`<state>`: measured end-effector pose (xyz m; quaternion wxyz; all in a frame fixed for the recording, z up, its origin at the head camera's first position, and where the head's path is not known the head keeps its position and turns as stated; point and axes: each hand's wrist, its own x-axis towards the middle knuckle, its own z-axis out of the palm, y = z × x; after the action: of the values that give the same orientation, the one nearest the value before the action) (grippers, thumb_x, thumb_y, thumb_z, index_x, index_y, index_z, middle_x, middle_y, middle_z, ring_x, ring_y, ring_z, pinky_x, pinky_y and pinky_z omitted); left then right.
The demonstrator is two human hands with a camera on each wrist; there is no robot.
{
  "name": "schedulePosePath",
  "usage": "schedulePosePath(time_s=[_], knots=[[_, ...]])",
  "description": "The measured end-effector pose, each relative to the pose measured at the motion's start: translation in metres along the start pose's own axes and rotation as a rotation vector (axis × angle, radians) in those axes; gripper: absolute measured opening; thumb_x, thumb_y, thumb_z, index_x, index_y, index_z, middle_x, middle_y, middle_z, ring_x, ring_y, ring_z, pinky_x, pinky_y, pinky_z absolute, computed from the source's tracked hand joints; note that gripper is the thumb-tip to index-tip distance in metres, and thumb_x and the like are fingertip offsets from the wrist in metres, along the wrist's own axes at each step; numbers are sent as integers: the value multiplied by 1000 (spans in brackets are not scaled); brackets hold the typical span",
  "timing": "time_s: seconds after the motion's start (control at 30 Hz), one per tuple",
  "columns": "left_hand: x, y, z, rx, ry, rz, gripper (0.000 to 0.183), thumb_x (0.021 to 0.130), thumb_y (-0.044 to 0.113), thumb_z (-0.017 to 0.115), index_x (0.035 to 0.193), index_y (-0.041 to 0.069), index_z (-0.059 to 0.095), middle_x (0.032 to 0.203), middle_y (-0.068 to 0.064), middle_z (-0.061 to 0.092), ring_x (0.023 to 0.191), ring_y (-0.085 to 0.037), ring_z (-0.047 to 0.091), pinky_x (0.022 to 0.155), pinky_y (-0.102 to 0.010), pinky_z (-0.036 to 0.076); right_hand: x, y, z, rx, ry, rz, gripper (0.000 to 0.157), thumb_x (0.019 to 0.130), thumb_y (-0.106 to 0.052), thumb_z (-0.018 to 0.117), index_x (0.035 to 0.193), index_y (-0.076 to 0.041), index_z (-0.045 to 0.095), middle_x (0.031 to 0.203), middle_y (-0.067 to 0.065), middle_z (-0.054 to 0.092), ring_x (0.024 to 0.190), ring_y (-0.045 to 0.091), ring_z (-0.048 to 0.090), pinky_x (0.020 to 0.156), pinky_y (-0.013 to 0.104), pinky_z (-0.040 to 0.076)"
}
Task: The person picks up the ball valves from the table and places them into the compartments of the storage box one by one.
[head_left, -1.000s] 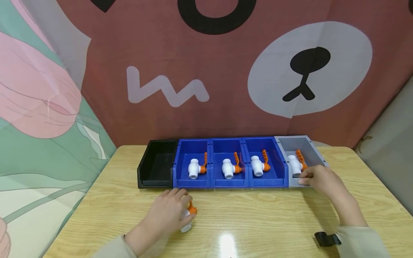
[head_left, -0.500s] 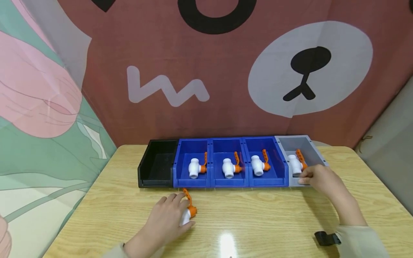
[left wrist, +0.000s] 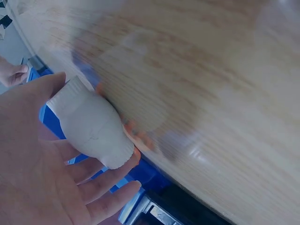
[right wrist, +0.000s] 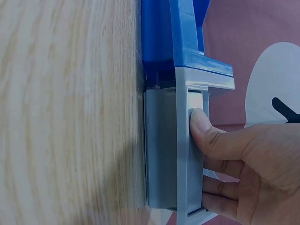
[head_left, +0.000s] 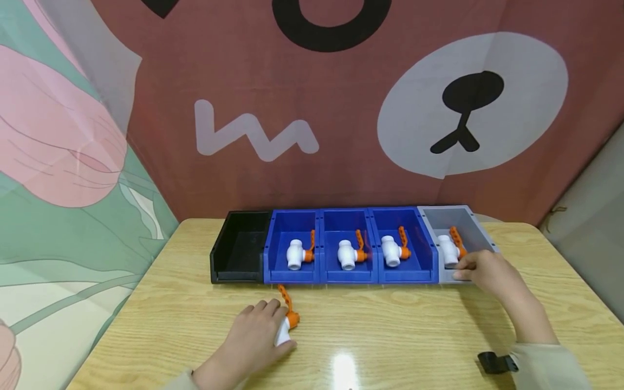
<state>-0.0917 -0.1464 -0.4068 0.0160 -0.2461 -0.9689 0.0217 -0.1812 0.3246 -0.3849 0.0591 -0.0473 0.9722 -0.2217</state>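
Observation:
My left hand [head_left: 257, 331] is at the front of the table, holding a white ball valve [head_left: 283, 331] with an orange handle [head_left: 286, 297]. In the left wrist view, the thumb lies at one end of the white valve body [left wrist: 93, 124] and the fingertips at the other. My right hand [head_left: 492, 273] grips the front lip of the grey bin [head_left: 446, 275], its thumb on the outside in the right wrist view. Inside that bin another ball valve [head_left: 448, 250] stands near the fingers, not visible in the right wrist view.
Left of the grey bin, joined in one row, are three blue bins [head_left: 348, 277], each with a ball valve inside, and a black bin [head_left: 236, 277] at the far left. The wooden table [head_left: 380, 325] meets a printed cloth [head_left: 341, 179] behind the row.
The left fingers have come down from the orange handle, which now shows whole and points toward the bins. The right hand stays on the grey bin.

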Motion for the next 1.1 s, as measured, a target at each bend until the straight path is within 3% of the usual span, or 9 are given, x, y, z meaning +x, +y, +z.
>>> schedulePosePath(time_s=[0.07, 0.33, 0.7, 1.1], knots=[[0, 0, 1, -7, -11, -6, 63, 83, 60, 69, 119, 9, 64, 112, -8, 63, 97, -26, 60, 83, -45, 54, 0, 0, 0, 0, -1, 1, 18, 88, -18, 75, 92, -1, 73, 87, 9, 70, 80, 27, 62, 70, 49, 52], [-1, 1, 5, -27, 57, 3, 59, 78, 56, 75, 110, 8, 64, 100, -8, 60, 84, -22, 57, 68, -37, 54, -1, 1, 2, -2, -4, 3, 17, 88, -19, 76, 92, -2, 74, 87, 8, 70, 81, 27, 63, 70, 49, 52], [-4, -3, 1, -44, 21, 30, 61, 76, 58, 76, 111, 9, 67, 100, -5, 60, 84, -20, 57, 70, -38, 53, -3, 0, 4, 3, 9, -22, 15, 87, -18, 76, 91, -4, 74, 86, 6, 70, 79, 25, 62, 68, 48, 52], [-12, -5, -5, -54, 17, 105, 54, 74, 45, 80, 111, 9, 66, 106, -7, 60, 89, -20, 57, 72, -38, 54, -4, 0, 3, -1, 17, -21, 16, 87, -19, 76, 90, -3, 74, 86, 6, 70, 78, 25, 62, 68, 48, 52]])
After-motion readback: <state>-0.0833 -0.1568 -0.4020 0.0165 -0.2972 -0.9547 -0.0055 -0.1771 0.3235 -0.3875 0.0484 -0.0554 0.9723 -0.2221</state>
